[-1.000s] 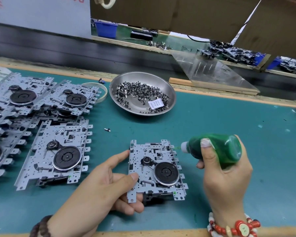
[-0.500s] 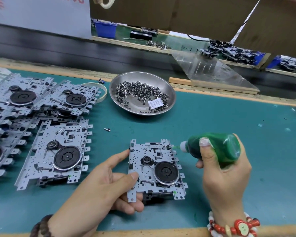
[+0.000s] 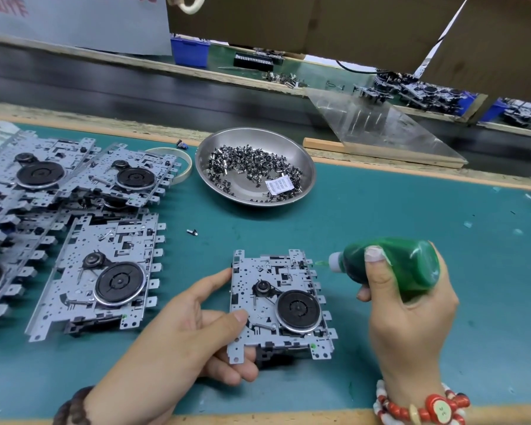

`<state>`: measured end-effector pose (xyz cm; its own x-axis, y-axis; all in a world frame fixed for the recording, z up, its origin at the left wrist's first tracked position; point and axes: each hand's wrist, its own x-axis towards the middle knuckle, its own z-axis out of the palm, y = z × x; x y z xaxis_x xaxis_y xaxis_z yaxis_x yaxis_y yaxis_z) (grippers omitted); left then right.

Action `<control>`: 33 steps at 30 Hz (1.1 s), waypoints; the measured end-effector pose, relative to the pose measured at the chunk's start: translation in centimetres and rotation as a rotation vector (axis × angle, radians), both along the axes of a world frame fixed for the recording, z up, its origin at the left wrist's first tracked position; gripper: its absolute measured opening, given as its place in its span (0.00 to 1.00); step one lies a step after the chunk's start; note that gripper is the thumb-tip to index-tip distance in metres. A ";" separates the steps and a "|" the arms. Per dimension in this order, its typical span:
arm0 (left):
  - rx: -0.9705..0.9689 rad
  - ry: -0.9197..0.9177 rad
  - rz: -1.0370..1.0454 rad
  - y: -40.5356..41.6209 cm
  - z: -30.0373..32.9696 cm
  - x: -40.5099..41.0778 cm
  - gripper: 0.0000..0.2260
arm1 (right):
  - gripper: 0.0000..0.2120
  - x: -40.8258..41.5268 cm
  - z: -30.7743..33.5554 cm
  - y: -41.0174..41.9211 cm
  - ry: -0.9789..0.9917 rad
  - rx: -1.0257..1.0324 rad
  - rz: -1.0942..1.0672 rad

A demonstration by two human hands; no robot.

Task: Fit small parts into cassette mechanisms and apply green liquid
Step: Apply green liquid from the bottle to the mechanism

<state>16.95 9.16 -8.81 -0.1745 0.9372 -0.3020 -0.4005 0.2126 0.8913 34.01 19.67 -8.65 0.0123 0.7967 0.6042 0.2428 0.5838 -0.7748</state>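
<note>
**Bottle Tip Holds at Mechanism's Edge**

While the left hand [image 3: 178, 335] gripped the cassette mechanism [image 3: 281, 305] at the mat's six o'clock, the right hand [image 3: 408, 305] stayed wrapped around the green bottle [image 3: 390, 265], nozzle at the plate's two o'clock corner, barely shifted from before.

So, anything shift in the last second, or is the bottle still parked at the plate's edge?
Nothing visibly changed. The right hand still grips the green bottle, its tip at the top right edge of the metal plate, and the left hand still holds that plate from the left. The bowl of small parts and the stacked plates lie as before.
</note>
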 end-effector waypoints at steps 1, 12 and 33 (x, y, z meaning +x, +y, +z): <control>0.001 0.003 -0.001 0.0 -0.1 0.0 0.23 | 0.14 0.0 0.1 0.0 0.051 -0.027 0.009; 0.053 0.197 -0.023 0.1 -1.9 0.8 0.26 | 0.07 -1.1 0.0 -1.3 0.321 -0.407 0.399; 0.075 0.168 -0.010 0.0 -2.1 0.8 0.26 | 0.14 -1.4 0.2 -1.5 0.158 -0.445 0.265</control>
<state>17.77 9.19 -10.90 -0.2070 0.9579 -0.1989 -0.2431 0.1466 0.9589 32.57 18.19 -8.42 -0.1604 0.9634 0.2148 -0.0075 0.2164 -0.9763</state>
